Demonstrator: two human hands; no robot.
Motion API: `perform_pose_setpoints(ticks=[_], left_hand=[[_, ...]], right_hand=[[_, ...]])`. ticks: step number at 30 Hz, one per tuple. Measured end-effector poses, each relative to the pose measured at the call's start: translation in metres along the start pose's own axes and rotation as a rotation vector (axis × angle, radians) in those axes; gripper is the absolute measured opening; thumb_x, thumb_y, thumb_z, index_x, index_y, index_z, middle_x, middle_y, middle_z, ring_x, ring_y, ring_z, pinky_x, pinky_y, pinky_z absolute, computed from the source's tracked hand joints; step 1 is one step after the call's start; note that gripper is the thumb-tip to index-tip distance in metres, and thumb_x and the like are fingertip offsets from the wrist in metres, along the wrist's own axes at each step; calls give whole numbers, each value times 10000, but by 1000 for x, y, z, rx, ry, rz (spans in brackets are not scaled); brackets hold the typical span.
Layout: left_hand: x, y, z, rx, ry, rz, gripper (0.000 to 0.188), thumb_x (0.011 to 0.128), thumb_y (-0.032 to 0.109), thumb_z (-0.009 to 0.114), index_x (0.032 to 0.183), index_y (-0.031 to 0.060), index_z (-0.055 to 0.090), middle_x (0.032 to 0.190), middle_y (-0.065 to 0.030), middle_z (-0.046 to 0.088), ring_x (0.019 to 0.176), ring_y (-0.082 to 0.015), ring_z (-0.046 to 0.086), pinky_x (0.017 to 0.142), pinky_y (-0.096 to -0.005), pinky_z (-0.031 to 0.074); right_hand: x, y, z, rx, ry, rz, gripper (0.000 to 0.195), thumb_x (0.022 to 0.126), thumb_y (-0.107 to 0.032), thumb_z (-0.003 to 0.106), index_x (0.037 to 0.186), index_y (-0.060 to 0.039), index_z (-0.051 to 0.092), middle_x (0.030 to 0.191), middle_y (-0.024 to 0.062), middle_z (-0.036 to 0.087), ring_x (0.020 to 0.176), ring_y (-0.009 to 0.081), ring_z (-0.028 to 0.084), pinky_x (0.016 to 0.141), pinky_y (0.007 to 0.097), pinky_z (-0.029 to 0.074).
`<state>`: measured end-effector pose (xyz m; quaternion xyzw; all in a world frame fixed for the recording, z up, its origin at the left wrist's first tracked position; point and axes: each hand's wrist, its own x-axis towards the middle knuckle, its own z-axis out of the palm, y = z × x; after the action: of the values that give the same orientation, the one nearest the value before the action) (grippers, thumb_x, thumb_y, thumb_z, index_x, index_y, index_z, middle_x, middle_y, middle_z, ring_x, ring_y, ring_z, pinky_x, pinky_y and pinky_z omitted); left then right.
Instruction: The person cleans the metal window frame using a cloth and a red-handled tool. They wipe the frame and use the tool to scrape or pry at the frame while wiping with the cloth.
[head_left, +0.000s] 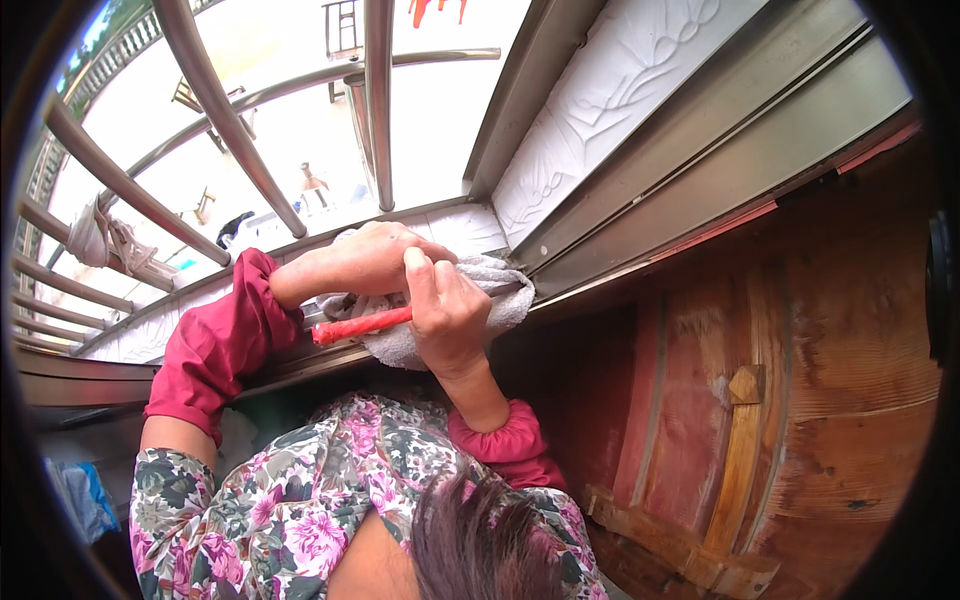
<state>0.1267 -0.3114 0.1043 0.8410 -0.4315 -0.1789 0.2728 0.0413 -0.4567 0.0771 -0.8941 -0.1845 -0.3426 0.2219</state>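
Observation:
My right hand (450, 315) is closed around a stick or handle with a red covering (364, 326), whose end sticks out to the left. Beneath both hands a grey-white terry towel (510, 307) lies bunched over the window track, in the corner of the frame. My left hand (382, 256) reaches across from the left, back side up, resting against the towel. Its fingertips meet the cloth close to my right hand; the undersides of the fingers are hidden. The far end of the red stick is also hidden, by my right hand and the towel.
Metal window bars (225, 135) stand beyond the sill, with a pale cloth (90, 236) tied on one at left. A metal window frame (697, 165) runs along the right. Below it is a wooden panel with a wooden bar (731, 472). A blue plastic bag (82, 495) lies lower left.

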Motion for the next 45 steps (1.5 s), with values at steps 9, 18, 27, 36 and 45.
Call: perform_pose_setpoints(ticks=[9,18,27,36,45], left_hand=[[-25,-17,-6,245,-128,160,159,765,141,670,779,7,586,718,-192,599,731,-397,616,663,-462,500],[-64,-4,-61,58,-309,-69,163,891,178,657,974,49,710,800,-159,693,796,-356,686,718,-427,535],[-43,-7,-41,-220,-50,83,378,879,99,677,1246,13,672,1030,-196,721,931,-327,702,814,-405,544],[-18,-6,1,-140,27,130,217,920,213,654,966,2,643,864,-200,654,864,-408,639,775,-468,508],[-23,8,5,-24,10,181,190,855,202,684,867,25,618,754,-186,635,722,-353,660,608,-436,487]], right_hand=[[34,-6,-6,246,-263,224,370,811,-15,634,1167,-112,615,774,131,675,690,348,693,599,435,542],[49,-22,-40,771,-204,360,268,977,-11,561,1231,-75,618,820,193,664,680,341,659,606,367,507],[28,-49,-41,244,-31,-31,488,752,-42,677,1238,-8,645,677,67,453,529,223,556,486,356,459],[10,-4,-30,209,-30,56,515,766,-8,672,1277,-8,603,772,104,566,647,290,632,568,386,529],[30,20,-36,380,-303,102,311,850,85,572,1131,-29,641,833,210,667,744,384,684,614,432,534]])
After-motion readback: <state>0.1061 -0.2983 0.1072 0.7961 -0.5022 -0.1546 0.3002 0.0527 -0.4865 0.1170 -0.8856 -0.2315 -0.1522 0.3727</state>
